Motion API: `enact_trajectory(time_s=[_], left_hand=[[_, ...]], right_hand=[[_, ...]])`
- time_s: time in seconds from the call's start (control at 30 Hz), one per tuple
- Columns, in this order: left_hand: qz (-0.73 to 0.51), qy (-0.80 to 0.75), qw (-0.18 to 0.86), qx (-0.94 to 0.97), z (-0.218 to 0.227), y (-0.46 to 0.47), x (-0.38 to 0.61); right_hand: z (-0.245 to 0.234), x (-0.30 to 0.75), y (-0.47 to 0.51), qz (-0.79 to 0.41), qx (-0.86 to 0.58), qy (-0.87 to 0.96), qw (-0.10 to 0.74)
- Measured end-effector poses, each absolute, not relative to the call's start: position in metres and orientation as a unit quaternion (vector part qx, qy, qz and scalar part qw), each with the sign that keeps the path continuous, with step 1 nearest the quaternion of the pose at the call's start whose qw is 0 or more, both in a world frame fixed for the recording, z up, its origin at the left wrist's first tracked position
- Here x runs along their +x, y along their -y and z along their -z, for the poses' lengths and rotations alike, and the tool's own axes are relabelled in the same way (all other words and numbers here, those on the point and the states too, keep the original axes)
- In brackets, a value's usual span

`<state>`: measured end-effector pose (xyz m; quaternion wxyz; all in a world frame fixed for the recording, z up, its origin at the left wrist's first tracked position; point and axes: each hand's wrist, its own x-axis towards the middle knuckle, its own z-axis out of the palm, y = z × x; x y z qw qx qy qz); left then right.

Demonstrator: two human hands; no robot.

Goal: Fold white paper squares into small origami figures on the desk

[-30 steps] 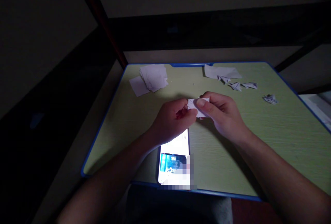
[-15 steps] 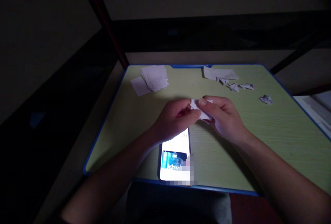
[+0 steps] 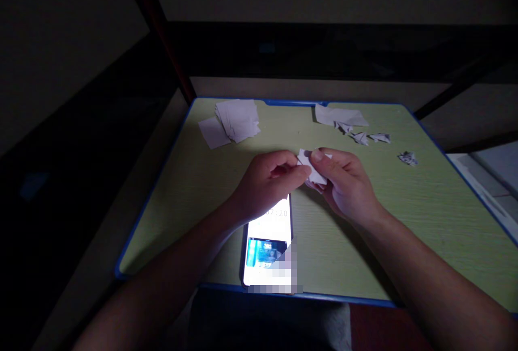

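A small folded white paper [image 3: 318, 171] is held between my two hands above the middle of the table. My left hand [image 3: 271, 181] pinches its left edge between thumb and fingers. On the other side, my right hand [image 3: 348, 181] grips the paper with the thumb pressed flat on top and the fingers underneath. The paper's underside and some fingertips are hidden. Below my left hand lies a phone [image 3: 267, 227] with a bright lit screen, its upper end covered by that hand.
The green table [image 3: 404, 221] has a blue rim. A stack of white paper squares [image 3: 238, 119] lies at the back left. At the back right are a flat sheet [image 3: 343, 116], several folded paper pieces [image 3: 360, 137] and a crumpled paper [image 3: 407, 158]. The surroundings are dark.
Both hands still grip the folded paper, which has tilted slightly, with its lower layers showing more. The whole view has shifted a little, so the table appears further left.
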<state>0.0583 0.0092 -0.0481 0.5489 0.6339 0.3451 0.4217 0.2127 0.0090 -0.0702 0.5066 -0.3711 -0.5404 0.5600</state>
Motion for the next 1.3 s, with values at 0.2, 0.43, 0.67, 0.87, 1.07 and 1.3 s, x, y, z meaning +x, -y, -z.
enact_trajectory(time_s=[0.2,0.43,0.67,0.87,1.07,1.3], left_hand=[[-0.425,-0.37,0.533,0.631,0.0479,-0.0088,0.0604],[-0.429,-0.362,0.553,0.616,0.0508,-0.0083,0.0613],[-0.444,-0.363,0.55,0.608,0.05,-0.0085,0.061],[-0.429,-0.36,0.57,0.601,0.0497,-0.008,0.0596],[-0.416,-0.353,0.599,0.586,0.0479,-0.0068,0.0604],[-0.443,-0.348,0.587,0.582,0.0493,-0.0062,0.0607]], right_hand=[[0.071,0.2126,-0.01,-0.582,-0.356,0.526,0.509],[0.0706,0.2092,-0.0069,-0.594,-0.34,0.515,0.515],[0.0707,0.2093,-0.0083,-0.536,-0.37,0.54,0.533],[0.073,0.2147,-0.0102,-0.532,-0.378,0.549,0.522],[0.0724,0.2145,-0.0087,-0.526,-0.383,0.555,0.519],[0.0744,0.2145,-0.008,-0.54,-0.38,0.555,0.506]])
